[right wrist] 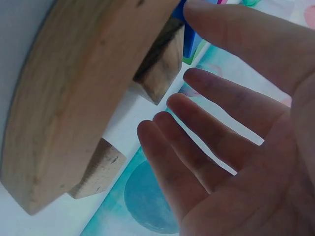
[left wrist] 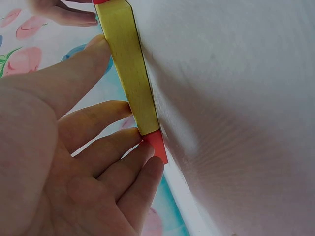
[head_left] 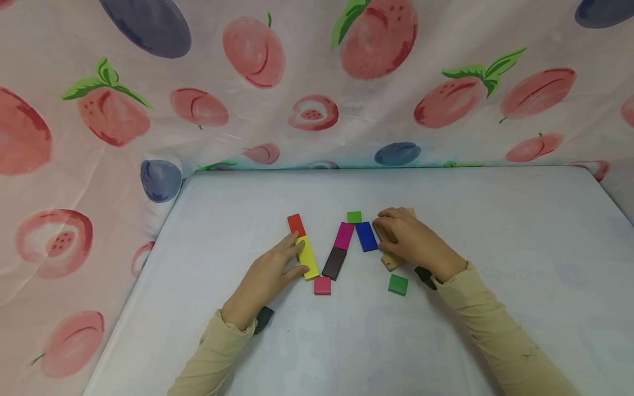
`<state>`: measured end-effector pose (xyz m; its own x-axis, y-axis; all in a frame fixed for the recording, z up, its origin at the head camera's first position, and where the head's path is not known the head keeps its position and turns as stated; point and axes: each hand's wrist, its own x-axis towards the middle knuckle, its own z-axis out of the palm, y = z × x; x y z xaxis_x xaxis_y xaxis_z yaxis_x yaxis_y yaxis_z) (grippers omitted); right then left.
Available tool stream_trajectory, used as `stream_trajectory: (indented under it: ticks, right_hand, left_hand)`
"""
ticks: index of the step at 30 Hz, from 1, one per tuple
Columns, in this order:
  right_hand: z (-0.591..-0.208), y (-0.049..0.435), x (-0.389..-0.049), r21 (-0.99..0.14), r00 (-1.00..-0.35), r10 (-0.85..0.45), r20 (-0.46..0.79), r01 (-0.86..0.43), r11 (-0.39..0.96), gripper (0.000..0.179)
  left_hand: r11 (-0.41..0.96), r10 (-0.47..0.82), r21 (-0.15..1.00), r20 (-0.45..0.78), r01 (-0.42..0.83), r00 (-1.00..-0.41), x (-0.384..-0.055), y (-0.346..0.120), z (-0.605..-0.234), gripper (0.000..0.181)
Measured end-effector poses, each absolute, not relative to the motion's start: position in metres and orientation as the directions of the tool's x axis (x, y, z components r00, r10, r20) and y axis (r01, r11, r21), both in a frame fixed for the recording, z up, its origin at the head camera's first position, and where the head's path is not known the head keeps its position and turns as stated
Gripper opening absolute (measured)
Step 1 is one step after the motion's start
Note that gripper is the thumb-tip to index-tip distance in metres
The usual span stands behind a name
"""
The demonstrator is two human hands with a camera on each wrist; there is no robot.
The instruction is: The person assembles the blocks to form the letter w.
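In the head view my left hand (head_left: pixel 264 275) lies along the left side of a yellow block (head_left: pixel 308 258). Its thumb and fingertips touch the yellow block and the red block (head_left: pixel 295 224) at its far end, fingers fairly straight. My right hand (head_left: pixel 411 242) holds a small wooden block (head_left: pixel 383 231) between thumb and index finger, just right of a blue block (head_left: pixel 366 236). Below that hand lie more wooden pieces (head_left: pixel 391 262), partly hidden; in the right wrist view one large curved wooden piece (right wrist: pixel 74 98) fills the left side.
Between the hands, a magenta block (head_left: pixel 344 235) and a dark brown block (head_left: pixel 334 263) form a slanted line. A light green block (head_left: pixel 354 217) sits at its far end, a pink block (head_left: pixel 322 286) near its close end. A green block (head_left: pixel 398 285) lies nearer me. Fruit-patterned cloth (head_left: pixel 317 82) rises behind the white table (head_left: pixel 238 192).
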<state>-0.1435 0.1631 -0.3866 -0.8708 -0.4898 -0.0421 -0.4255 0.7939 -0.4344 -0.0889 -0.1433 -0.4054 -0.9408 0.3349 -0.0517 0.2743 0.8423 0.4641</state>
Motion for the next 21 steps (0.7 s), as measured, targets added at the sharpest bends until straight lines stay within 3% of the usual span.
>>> stream_trajectory:
  ticks: [21]
  right_hand:
    - [-0.3909, 0.1674, -0.1494, -0.473, -0.874, -0.482, -0.062, -0.4, 0.785, 0.048]
  left_hand:
    - [0.842, 0.334, 0.464, -0.047, 0.276, -0.941, -0.0885, -0.1419, -0.4053, 0.06]
